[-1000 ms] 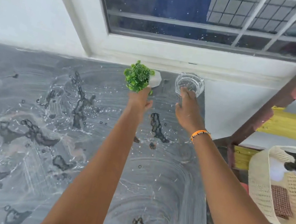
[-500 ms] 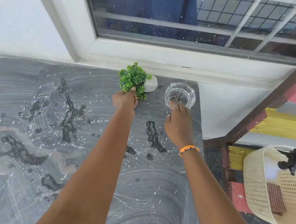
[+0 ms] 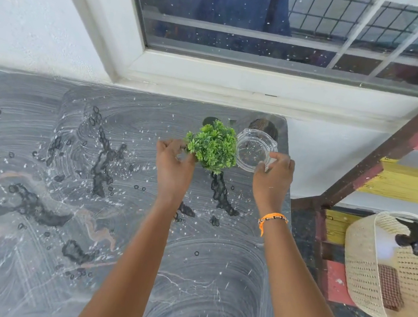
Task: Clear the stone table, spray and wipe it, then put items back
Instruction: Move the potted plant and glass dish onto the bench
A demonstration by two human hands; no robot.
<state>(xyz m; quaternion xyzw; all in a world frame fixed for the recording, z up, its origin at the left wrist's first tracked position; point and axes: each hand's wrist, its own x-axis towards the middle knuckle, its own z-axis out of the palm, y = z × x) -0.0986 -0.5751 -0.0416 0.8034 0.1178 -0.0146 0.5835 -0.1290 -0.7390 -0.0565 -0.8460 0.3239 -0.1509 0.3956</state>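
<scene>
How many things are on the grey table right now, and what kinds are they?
Green plants: 1
Clear glass dishes: 1
Total on the stone table: 2

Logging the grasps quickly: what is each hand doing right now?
Left hand: fingers curled around the small green plant.
Right hand: fingers gripping the glass ashtray.
</scene>
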